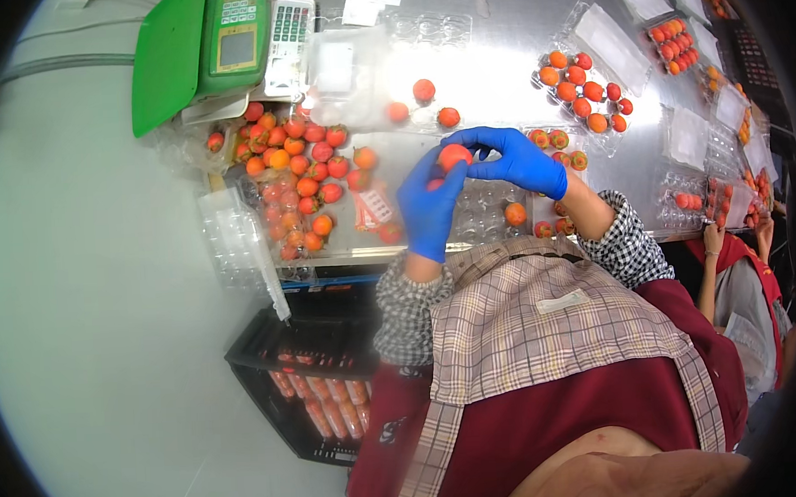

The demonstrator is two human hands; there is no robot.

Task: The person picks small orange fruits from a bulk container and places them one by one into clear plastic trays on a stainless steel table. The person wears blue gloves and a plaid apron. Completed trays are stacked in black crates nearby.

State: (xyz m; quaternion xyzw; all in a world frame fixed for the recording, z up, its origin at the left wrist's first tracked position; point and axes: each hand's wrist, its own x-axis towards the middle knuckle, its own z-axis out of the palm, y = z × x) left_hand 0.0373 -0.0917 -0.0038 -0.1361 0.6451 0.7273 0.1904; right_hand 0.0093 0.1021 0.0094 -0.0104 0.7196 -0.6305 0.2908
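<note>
Both of my hands wear blue gloves and meet above the metal table. An orange-red tomato point(454, 157) is held between the fingers of my left hand point(430, 210) and my right hand point(518, 161). A second red tomato point(435, 184) shows partly in the left palm, mostly hidden by the fingers. Below my right hand, a clear plastic tray point(477, 210) with round hollows has one orange tomato point(516, 214) in it. Just beyond my hands, three tomatoes, one of them red point(423, 90), sit near a clear tray. Loose tomatoes with green stems point(307, 165) are heaped to the left.
A green scale point(235, 44) and a calculator-like keypad point(289, 45) stand at the back left. Filled clear trays point(582, 94) lie to the right. Below the table edge is a black crate point(277, 390) of packed tomatoes. Another person's hand point(713, 237) works at far right.
</note>
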